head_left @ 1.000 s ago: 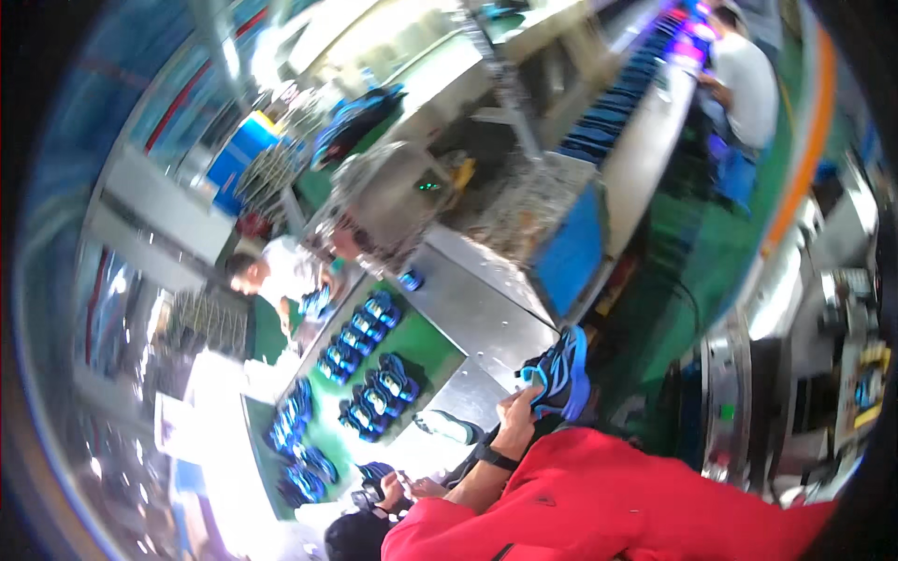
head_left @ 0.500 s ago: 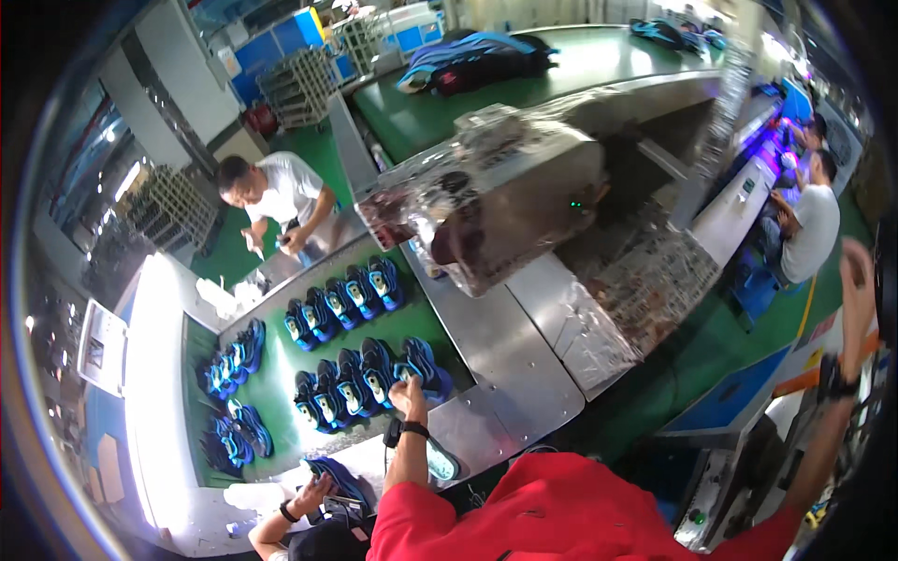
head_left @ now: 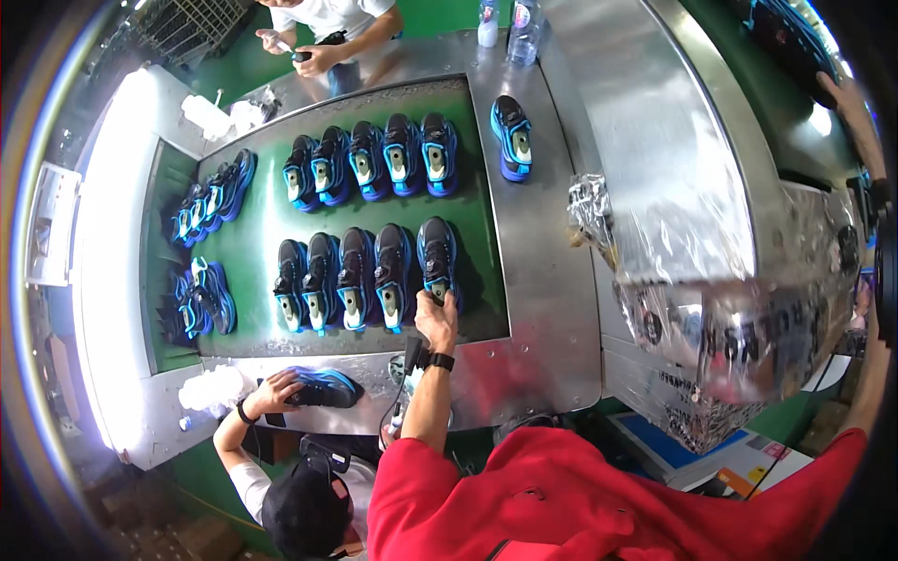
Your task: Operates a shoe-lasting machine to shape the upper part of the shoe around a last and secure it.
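My left hand (head_left: 436, 320) is closed on the heel of a black-and-blue sports shoe (head_left: 436, 252), the rightmost of the nearer row on the green belt (head_left: 253, 280). That shoe still rests on the belt, toe pointing away. At the upper right rim my right hand (head_left: 849, 105) has its fingers closed at the end of a dark shoe (head_left: 790, 37) with blue trim; the grip is partly cut off by the picture's edge. A farther row of matching shoes (head_left: 367, 159) stands beyond the first. One single shoe (head_left: 512, 140) sits on the metal ledge.
A foil-wrapped machine housing (head_left: 692, 224) stands to the right. Two plastic bottles (head_left: 526, 35) are at the far ledge. A co-worker at near left holds a shoe (head_left: 325, 387); another person (head_left: 327, 28) stands across the belt. More shoes (head_left: 213, 196) fill the left end.
The view has swung right and down. My right hand has moved from open in the air to the dark shoe at upper right. My left hand stays at the row's end shoe.
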Motion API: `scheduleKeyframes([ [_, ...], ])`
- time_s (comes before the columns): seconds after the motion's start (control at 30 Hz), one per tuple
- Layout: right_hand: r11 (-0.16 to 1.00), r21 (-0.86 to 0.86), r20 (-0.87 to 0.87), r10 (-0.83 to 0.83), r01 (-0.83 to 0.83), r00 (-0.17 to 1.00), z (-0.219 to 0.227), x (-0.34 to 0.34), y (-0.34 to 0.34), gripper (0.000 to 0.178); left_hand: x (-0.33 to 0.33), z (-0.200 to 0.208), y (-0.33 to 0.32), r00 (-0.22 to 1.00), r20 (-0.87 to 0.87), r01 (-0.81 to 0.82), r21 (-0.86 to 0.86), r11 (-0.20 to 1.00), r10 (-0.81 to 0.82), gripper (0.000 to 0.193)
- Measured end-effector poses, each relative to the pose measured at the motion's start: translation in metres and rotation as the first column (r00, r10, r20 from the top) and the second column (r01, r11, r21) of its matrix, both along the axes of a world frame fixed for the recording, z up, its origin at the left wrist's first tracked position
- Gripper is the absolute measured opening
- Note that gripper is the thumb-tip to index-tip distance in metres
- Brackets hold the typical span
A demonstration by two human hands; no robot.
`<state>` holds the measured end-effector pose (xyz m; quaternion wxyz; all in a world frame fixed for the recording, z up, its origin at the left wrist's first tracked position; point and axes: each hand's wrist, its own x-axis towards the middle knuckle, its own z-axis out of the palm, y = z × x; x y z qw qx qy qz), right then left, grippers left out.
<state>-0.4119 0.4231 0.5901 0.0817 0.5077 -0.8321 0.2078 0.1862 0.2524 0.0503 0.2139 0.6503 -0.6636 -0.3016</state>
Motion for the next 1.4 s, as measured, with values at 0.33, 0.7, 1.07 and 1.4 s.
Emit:
scheduleKeyframes([
  [0.33,0.986,-0.049,0.098,-0.154,0.160,0.983,0.023,0.114,-0.002,0.050,-0.006,-0.006,0.003,0.939,-0.306,0.155,-0.037,0.987,-0.159,0.039],
  [0.7,0.511,-0.683,0.604,-0.007,0.522,0.797,0.022,0.214,0.208,0.026,-0.091,0.221,0.216,0.174,-0.979,0.984,0.168,0.066,-0.110,0.062],
  [1.07,0.603,-0.429,0.588,-0.379,0.673,0.715,-0.038,0.457,0.504,0.031,-0.128,0.367,0.405,0.301,-0.889,0.349,-0.234,-0.907,0.346,0.105],
  [1.4,-0.393,-0.611,0.768,-0.083,0.688,0.635,-0.184,0.770,0.620,0.087,0.000,0.325,0.645,-0.031,-0.998,0.390,0.036,-0.920,-0.052,0.049],
])
